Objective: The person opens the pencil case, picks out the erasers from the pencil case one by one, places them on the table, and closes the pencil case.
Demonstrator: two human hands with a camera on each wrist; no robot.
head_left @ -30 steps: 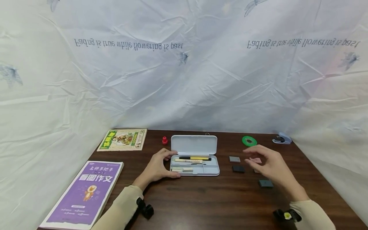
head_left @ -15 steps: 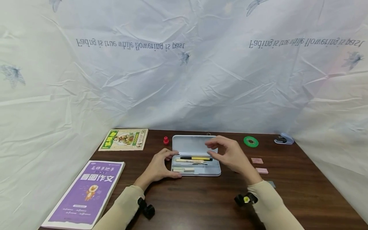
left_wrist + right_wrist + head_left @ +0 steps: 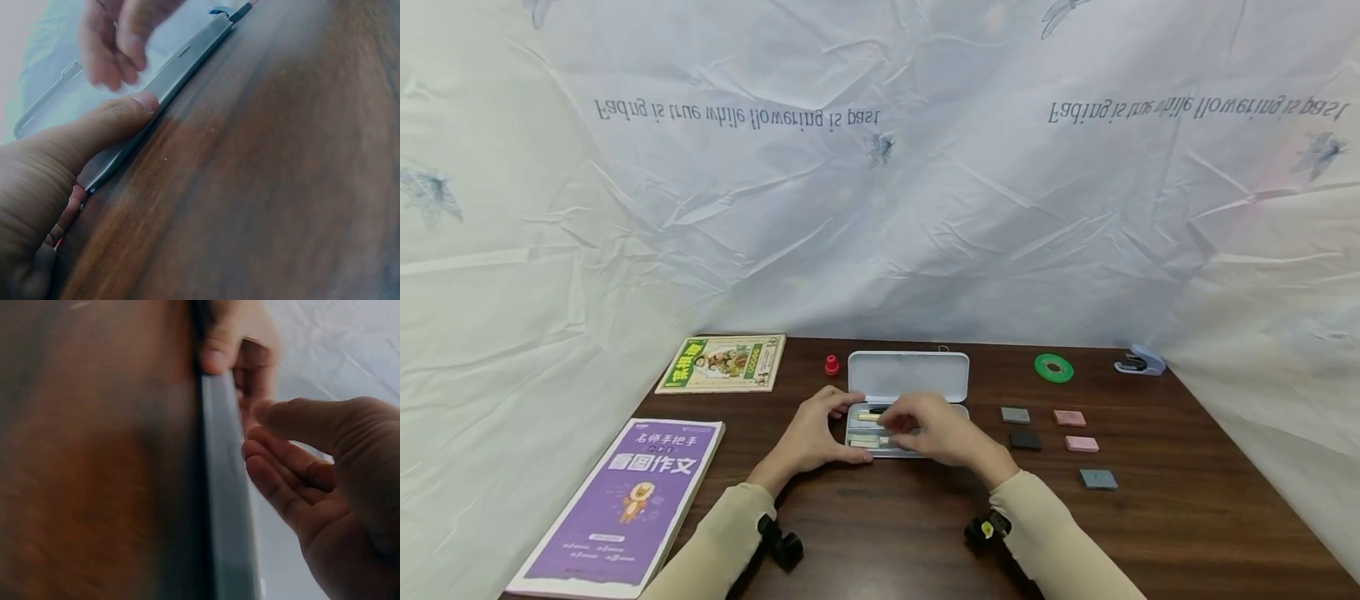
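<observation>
A pale pencil case (image 3: 908, 377) lies on the table with its lid tilted back. My left hand (image 3: 812, 429) grips its left end, the thumb on the front edge and the fingers at the back corner. Over the tray, my right hand (image 3: 936, 429) reaches in from the right with loosely bent fingers pointing down. Nothing shows between the fingers (image 3: 269, 478) in the right wrist view. Close by its fingertips are a cream pen (image 3: 868, 417) and a small whitish block (image 3: 863, 442), both inside the case. The right hand hides much of the tray.
Right of the case lie a grey block (image 3: 1015, 414), a black block (image 3: 1026, 440), two pink blocks (image 3: 1082, 444) and a dark grey block (image 3: 1098, 478). Behind are a green tape roll (image 3: 1054, 368), stapler (image 3: 1141, 361) and red cap (image 3: 832, 365). Two books (image 3: 625, 500) lie left.
My right hand has swept left from above the pink blocks, past the case's right end, and down over the tray. The left hand keeps its place on the case.
</observation>
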